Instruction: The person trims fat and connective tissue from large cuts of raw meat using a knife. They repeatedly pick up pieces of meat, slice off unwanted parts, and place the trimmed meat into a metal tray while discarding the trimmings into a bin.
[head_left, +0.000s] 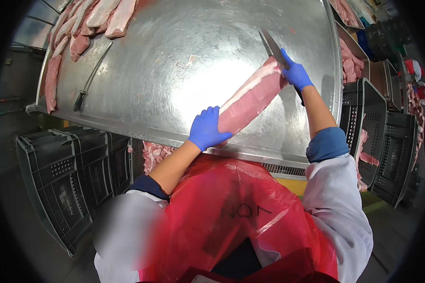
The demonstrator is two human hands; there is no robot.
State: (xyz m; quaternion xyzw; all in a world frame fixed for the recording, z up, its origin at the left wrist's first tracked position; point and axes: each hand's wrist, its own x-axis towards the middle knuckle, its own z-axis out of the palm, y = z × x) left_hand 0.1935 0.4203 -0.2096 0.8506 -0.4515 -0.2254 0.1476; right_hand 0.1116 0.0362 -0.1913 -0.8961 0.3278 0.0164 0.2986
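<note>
A long pork loin (253, 96) with a pale fat strip along one side lies slantwise on the steel table (189, 28), its far end pointing up and right. My left hand (206, 129), in a blue glove, grips the near end close to the table's front edge, thumb on the right side and fingers on the left. At the far end, my right hand (296, 71), also blue-gloved, is closed round a knife (275, 48). Its blade points up and left across the tip of the meat. A dark, blade-shaped reflection or shadow shows beside it.
More loins (87, 19) are heaped at the table's far left, near a sharpening steel (89, 80). Black crates (56, 184) stand at the lower left; others (385, 155) on the right hold meat scraps. Trays of meat (350, 59) flank the right edge. A red apron (231, 203) covers my front.
</note>
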